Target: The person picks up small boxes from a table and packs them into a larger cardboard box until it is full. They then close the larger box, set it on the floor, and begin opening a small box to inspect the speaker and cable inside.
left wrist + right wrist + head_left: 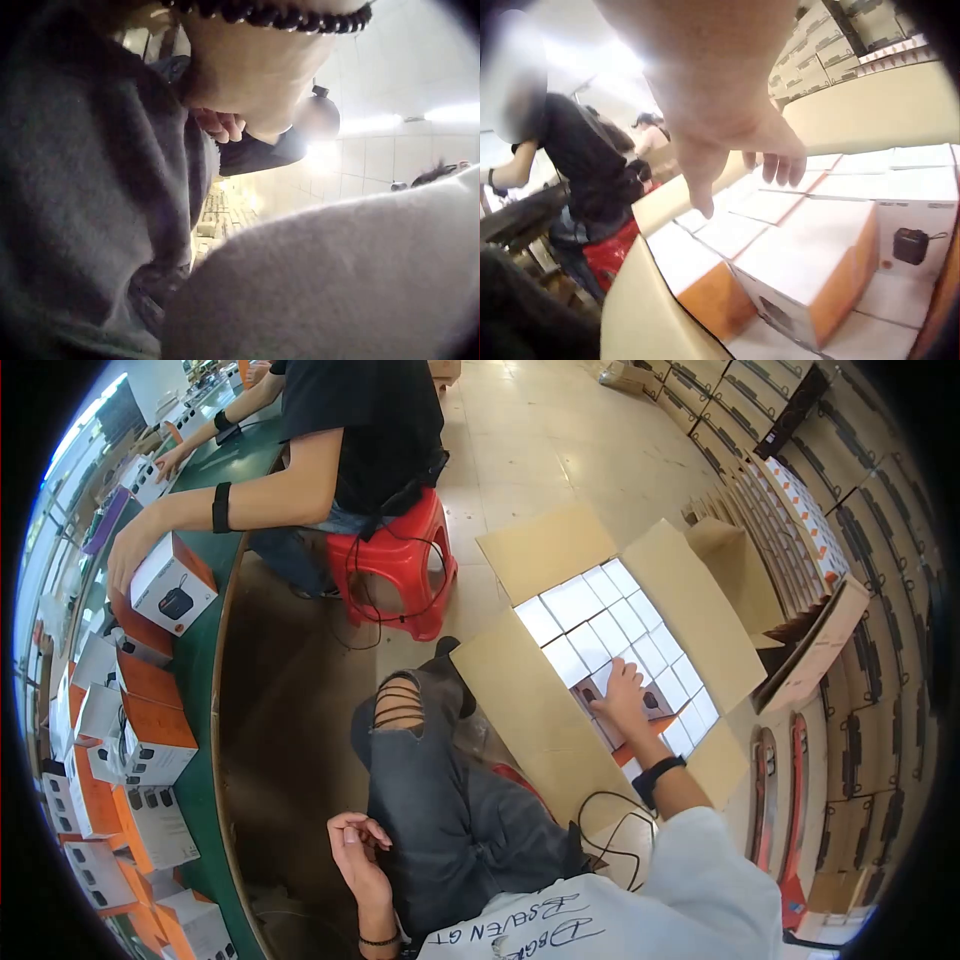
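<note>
My right hand [622, 705] is over an open cardboard carton [520, 705] packed with rows of small white boxes [608, 632]. In the right wrist view its thumb and fingers hang apart just above the box tops, with nothing between them. A white box with orange sides [810, 240] stands higher than the boxes around its near end, and a dark device is printed on its neighbour [937, 214]. My left hand [360, 857] is idle beside my thigh, palm up with fingers loosely curled and holding nothing. A beaded bracelet [277, 16] circles that wrist.
A green-topped bench [205, 720] along the left carries several white and orange boxes [155, 825]. Ahead, another person in black [365, 440] sits on a red stool [405, 575] with a hand on a box. Flattened cartons [790, 550] and stacked printed cartons [880, 650] line the right.
</note>
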The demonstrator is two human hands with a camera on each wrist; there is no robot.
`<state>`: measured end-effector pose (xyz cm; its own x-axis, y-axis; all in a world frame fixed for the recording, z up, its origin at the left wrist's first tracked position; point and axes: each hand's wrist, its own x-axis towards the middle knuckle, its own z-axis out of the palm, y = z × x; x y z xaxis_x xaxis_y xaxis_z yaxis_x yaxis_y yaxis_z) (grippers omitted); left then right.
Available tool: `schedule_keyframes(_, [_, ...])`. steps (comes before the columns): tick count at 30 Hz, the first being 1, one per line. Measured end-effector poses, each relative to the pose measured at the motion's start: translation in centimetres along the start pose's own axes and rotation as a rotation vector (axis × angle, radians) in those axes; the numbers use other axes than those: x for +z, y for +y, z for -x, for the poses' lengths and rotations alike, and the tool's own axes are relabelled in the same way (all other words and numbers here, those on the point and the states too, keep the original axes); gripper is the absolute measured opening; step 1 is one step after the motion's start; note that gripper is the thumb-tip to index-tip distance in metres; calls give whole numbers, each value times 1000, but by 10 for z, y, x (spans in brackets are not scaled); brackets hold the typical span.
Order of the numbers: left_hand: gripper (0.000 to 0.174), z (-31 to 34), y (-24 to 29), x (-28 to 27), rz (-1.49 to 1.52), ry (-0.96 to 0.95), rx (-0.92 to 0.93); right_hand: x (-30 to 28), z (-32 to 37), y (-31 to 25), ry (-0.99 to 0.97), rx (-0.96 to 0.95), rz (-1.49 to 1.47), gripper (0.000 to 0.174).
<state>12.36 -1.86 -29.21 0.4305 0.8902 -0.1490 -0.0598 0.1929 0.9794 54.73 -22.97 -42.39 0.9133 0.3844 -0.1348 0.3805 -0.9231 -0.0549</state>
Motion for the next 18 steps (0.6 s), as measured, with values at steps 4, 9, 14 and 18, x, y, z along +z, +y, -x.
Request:
schedule_keyframes(4, [26, 5, -7, 7, 30, 12, 9, 11, 35, 1, 31, 85, -57, 94])
schedule_keyframes(9, [21, 13, 8, 14, -4, -52, 67, -51, 63, -3, 409, -118, -438, 82])
schedule_keyframes(14, [80, -2, 51, 65, -188, -517, 55, -141, 146, -114, 319, -317, -818, 83])
schedule_keyframes(18, [110, 5, 87, 80, -560, -445, 305, -114, 219, -178, -1, -799, -1160, 114])
